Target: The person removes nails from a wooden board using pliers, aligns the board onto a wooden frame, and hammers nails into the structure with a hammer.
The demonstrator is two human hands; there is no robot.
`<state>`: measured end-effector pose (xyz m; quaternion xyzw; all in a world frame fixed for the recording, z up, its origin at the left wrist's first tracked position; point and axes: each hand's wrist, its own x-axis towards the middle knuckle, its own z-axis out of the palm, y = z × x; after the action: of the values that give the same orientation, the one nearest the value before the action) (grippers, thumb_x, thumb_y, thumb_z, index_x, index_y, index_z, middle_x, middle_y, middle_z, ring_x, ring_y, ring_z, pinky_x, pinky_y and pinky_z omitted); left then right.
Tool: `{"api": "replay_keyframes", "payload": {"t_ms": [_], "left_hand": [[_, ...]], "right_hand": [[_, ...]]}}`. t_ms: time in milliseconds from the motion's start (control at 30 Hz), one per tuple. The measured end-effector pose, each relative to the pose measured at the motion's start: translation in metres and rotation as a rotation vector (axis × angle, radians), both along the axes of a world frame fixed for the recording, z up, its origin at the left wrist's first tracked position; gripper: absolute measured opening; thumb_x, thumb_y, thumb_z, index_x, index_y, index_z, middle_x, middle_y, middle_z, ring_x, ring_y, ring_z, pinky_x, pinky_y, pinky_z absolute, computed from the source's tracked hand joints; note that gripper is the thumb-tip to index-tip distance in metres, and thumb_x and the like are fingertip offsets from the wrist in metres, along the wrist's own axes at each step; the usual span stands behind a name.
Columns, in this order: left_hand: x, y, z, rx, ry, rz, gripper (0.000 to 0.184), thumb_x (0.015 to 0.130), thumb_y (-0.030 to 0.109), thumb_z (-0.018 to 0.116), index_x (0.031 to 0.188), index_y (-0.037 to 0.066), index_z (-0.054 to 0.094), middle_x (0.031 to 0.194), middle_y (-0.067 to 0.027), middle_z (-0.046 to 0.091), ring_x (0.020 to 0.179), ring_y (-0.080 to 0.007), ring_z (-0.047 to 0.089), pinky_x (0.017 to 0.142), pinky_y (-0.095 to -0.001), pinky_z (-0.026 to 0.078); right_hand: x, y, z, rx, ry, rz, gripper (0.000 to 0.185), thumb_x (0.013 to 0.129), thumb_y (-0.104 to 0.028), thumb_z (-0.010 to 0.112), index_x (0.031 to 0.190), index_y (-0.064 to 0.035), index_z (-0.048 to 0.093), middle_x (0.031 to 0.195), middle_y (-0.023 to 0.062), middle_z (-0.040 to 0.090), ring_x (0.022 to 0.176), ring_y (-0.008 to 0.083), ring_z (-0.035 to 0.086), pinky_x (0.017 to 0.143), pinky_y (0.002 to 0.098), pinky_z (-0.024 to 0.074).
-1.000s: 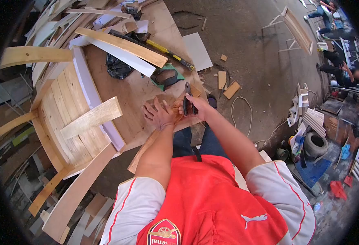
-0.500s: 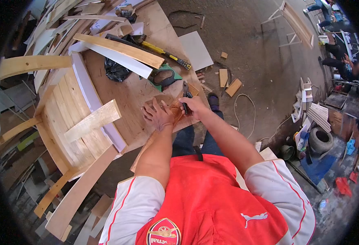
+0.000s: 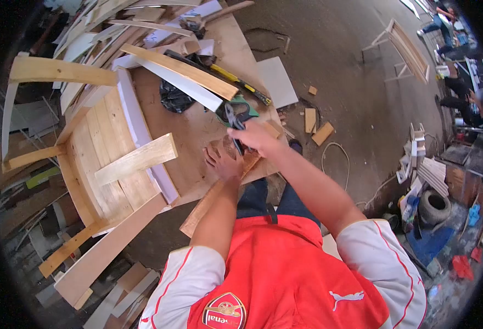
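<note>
While left fingers (image 3: 212,156) splay over wood (image 3: 202,210), right fingers (image 3: 243,135) grip pliers (image 3: 234,123), now nearer green saw handle (image 3: 240,101)

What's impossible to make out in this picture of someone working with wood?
All in the head view:
- Pliers: handles mostly covered by the right hand.
- Wooden strip: partly hidden behind the left hand and forearm.
- Black bag: its crumpled plastic hides any contents.
- Background people: too small to tell what they handle.
</note>
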<state>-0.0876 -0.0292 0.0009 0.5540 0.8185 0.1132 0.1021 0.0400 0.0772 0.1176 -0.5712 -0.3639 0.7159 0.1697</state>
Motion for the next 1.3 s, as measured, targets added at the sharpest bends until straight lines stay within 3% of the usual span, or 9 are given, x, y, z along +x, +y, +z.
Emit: {"api": "replay_keyframes", "payload": {"t_ms": [100,233,500,700,800,900,1000,1133,1300], "left_hand": [[-0.029,-0.028,-0.006,0.273,-0.366,-0.228,0.080,0.088,0.048,0.071,0.152,0.014,0.039,0.159,-0.0236,0.028,0.150,-0.0452,0.019,0.120,-0.0596,0.019],[-0.056,-0.081,0.056,-0.049,-0.162,-0.383,0.105,0.076,0.063,0.078,0.155,0.010,0.033,0.160,-0.0229,0.027,0.150,-0.0449,0.020,0.120,-0.0602,0.018],[-0.068,-0.123,0.013,0.028,0.107,-0.376,0.095,0.083,0.065,0.069,0.156,0.013,0.035,0.147,-0.0207,0.039,0.140,-0.0434,0.033,0.114,-0.0599,0.028],[-0.063,-0.121,0.027,-0.019,0.068,-0.369,0.089,0.083,0.063,0.071,0.150,0.012,0.044,0.129,-0.0221,0.051,0.120,-0.0419,0.049,0.101,-0.0569,0.041],[-0.065,-0.120,0.034,-0.019,0.017,-0.398,0.090,0.081,0.061,0.074,0.149,0.011,0.045,0.125,-0.0245,0.052,0.116,-0.0425,0.053,0.097,-0.0550,0.045],[-0.057,-0.124,0.057,-0.092,-0.066,-0.388,0.091,0.080,0.063,0.074,0.147,0.009,0.045,0.119,-0.0212,0.053,0.109,-0.0403,0.056,0.094,-0.0526,0.046],[-0.050,-0.132,0.067,-0.042,-0.084,-0.450,0.091,0.080,0.064,0.074,0.146,0.008,0.046,0.118,-0.0198,0.053,0.107,-0.0391,0.056,0.092,-0.0518,0.048],[-0.029,-0.141,0.080,0.079,-0.122,-0.539,0.091,0.080,0.064,0.074,0.146,0.008,0.048,0.119,-0.0205,0.052,0.108,-0.0395,0.056,0.092,-0.0511,0.048],[0.019,-0.151,0.098,0.043,-0.129,-0.587,0.090,0.080,0.061,0.076,0.146,0.007,0.048,0.123,-0.0214,0.053,0.111,-0.0398,0.056,0.094,-0.0500,0.048]], "right_hand": [[-0.024,-0.001,-0.035,0.098,-0.151,0.153,0.032,0.094,-0.031,0.071,0.080,-0.0034,0.062,0.063,0.0059,0.057,0.050,0.0176,0.052,0.046,0.0353,0.0398],[-0.054,-0.003,-0.041,-0.042,-0.236,0.189,0.036,0.092,-0.028,0.072,0.080,0.0059,0.064,0.065,0.0136,0.062,0.049,0.0241,0.059,0.044,0.0405,0.0450],[-0.101,0.012,-0.066,-0.057,-0.300,0.294,0.034,0.092,-0.027,0.073,0.092,0.0066,0.064,0.073,0.0166,0.066,0.055,0.0246,0.064,0.044,0.0398,0.0478],[-0.102,0.009,-0.072,0.249,-0.316,0.229,0.036,0.087,-0.029,0.073,0.100,0.0035,0.069,0.085,0.0167,0.072,0.070,0.0284,0.070,0.065,0.0418,0.0559],[-0.069,-0.014,-0.034,0.553,-0.444,0.204,0.038,0.085,-0.033,0.074,0.108,-0.0026,0.071,0.106,0.0171,0.072,0.095,0.0316,0.070,0.084,0.0464,0.0545],[-0.020,-0.037,0.006,0.885,-0.939,0.253,0.049,0.084,-0.036,0.074,0.123,-0.0078,0.065,0.124,0.0162,0.065,0.115,0.0350,0.061,0.094,0.0487,0.0504],[0.035,-0.052,0.039,0.886,-1.339,0.241,0.056,0.087,-0.041,0.070,0.131,-0.0086,0.058,0.130,0.0160,0.059,0.121,0.0368,0.056,0.096,0.0475,0.0500],[0.101,-0.065,0.050,0.448,-1.160,0.196,0.056,0.095,-0.049,0.060,0.127,-0.0034,0.056,0.126,0.0206,0.063,0.114,0.0399,0.064,0.091,0.0534,0.0531],[0.162,-0.091,0.071,0.352,-1.092,0.074,0.069,0.097,-0.045,0.059,0.151,-0.0073,0.036,0.113,0.0265,0.069,0.106,0.0423,0.069,0.089,0.0530,0.0548]]}}
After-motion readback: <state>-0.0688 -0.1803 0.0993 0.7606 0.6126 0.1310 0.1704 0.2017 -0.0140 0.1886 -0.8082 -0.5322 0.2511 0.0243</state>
